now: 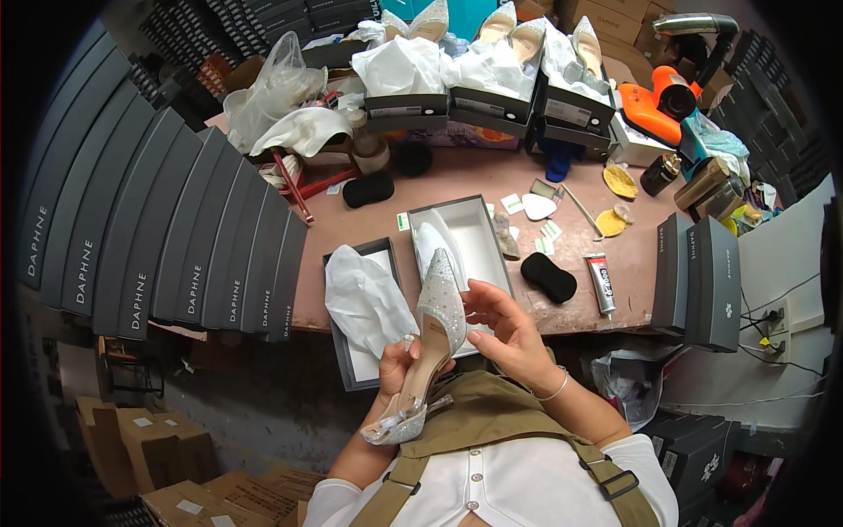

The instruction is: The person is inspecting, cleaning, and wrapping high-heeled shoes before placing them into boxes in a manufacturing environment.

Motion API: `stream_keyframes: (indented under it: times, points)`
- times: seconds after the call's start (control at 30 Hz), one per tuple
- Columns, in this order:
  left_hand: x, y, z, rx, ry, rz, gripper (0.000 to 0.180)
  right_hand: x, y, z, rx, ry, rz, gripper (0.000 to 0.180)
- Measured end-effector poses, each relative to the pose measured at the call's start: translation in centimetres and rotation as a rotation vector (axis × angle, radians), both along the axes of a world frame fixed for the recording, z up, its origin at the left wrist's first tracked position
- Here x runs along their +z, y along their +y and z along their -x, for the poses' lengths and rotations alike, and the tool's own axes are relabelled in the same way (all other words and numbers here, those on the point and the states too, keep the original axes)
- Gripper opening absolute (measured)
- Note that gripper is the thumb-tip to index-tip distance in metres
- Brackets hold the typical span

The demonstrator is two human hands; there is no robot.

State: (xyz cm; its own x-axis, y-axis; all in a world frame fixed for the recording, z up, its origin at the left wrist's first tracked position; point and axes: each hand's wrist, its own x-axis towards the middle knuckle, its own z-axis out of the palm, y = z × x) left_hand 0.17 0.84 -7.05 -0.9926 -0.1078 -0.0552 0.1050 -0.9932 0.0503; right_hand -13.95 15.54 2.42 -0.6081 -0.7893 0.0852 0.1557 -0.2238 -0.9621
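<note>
Silvery, pointed, glittery high-heeled shoe [443,306]: sparkle-speckled outside, beige inside. Dusty-pink flat tabletop [351,235]. Dark-grey oblong cardboard boxes [151,224], pale-lettered. Plain white crumpled tissue paper [364,288]. Plain black rounded pad [549,277]. Red-white-black slim tube [601,283].

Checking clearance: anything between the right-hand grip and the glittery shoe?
Nothing visible. The right-hand grip is open, right beside the glittery shoe; whether it touches isn't clear. The left-hand grip holds the shoe from the other side, and the white-lined open box sits beyond, not between.
</note>
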Motion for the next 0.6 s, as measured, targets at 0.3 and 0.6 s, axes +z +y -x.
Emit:
stream_keyframes:
  times: [0.3, 0.6]
  points:
    - [-0.6, -0.1, -0.3, -0.015, 0.064, -0.125, 0.027, -0.2, 0.0, -0.2, 0.046, -0.005, -0.015, 0.061]
    - [4.3, -4.3, 0.7, 0.412, -0.508, 0.524, 0.024, -5.0, 1.4, 1.6, 0.037, 0.323, -0.471, 0.033]
